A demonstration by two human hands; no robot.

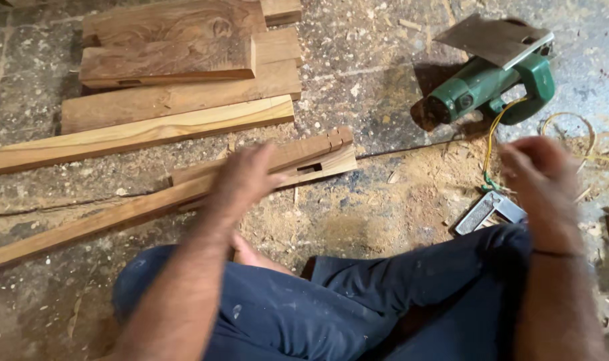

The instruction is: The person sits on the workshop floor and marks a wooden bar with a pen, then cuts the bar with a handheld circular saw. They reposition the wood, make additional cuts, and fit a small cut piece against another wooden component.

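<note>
Notched wooden rail (278,167) lies on the floor under the blurred left hand (246,179); right hand (542,175) hangs loosely curled, empty, well apart; left's grip unclear.

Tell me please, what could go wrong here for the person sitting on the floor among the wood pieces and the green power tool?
The left hand hovers over a wooden rail with a cut mortise; rough edges might give splinters. The green power tool lies near the right hand, and its yellow cord could snag the wrist. Sawdust covers the floor, so pieces may slip.
</note>
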